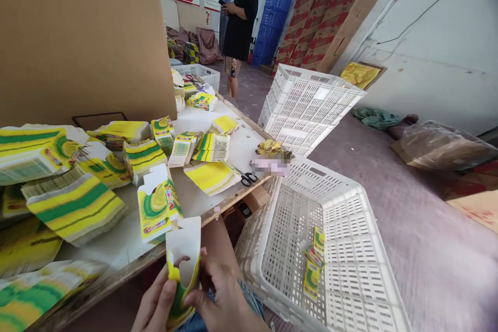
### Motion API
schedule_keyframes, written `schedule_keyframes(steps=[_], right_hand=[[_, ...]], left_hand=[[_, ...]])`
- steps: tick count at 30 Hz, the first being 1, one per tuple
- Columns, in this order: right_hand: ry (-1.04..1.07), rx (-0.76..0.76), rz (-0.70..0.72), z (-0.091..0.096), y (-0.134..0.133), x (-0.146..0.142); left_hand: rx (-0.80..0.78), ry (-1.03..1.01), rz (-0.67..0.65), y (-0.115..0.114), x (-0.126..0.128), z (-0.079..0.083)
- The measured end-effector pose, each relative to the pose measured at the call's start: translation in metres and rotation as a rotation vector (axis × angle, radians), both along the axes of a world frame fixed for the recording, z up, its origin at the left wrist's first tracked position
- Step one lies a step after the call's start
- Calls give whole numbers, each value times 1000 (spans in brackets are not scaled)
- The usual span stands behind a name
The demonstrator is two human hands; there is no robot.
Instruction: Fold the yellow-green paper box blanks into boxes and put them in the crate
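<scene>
Between my two hands, low in the head view, I hold a yellow-and-green cardboard box (pixel 182 275) with its white inner flap standing up and its top open. My left hand (pixel 155 301) grips it from the left, thumb on the near face. On the other side my right hand (pixel 223 295) presses its fingers and thumb against the box. Just beyond, at the table edge, stands an opened-out box (pixel 159 205) of the same print. Stacks of flat cartons (pixel 73 199) lie to the left. Whether anything is inside the held box I cannot see.
Black-handled scissors (pixel 248 179) lie by the table's right edge near some bananas (pixel 271 149). A white crate (pixel 346 212) beside the table holds several small boxes. Stacked white crates (pixel 299 104) stand behind it. A large brown cardboard (pixel 85 36) blocks the left. A person (pixel 240 15) stands further back.
</scene>
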State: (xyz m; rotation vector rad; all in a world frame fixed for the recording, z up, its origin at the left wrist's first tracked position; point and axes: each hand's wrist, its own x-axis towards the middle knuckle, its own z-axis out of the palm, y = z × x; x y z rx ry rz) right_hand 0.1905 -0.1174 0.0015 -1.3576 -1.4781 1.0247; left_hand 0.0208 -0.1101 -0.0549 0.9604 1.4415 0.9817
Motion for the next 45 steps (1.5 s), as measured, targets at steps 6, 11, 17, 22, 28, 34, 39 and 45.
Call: schedule_keyframes(steps=[6,11,17,22,28,34,39,45], right_hand=[[16,9,50,-5,-3,-2],[-23,-40,17,-9,-4,-4],[72,-121,-31,-9,7,3],[261,-42,48,-7,8,16],[125,-107,220,-1,11,28],[249,-15,107,-3,13,25],[137,11,217,3,18,35],[-17,-201,190,4,19,29]], left_hand=[[25,-215,-118,7,17,33],[50,-270,-165,10,31,47],[147,-182,-280,14,23,52],[114,-337,-407,18,6,60],[17,-348,-559,12,3,69],[34,-433,-552,7,5,65],[50,-201,-509,10,3,61],[82,-190,-535,10,11,60]])
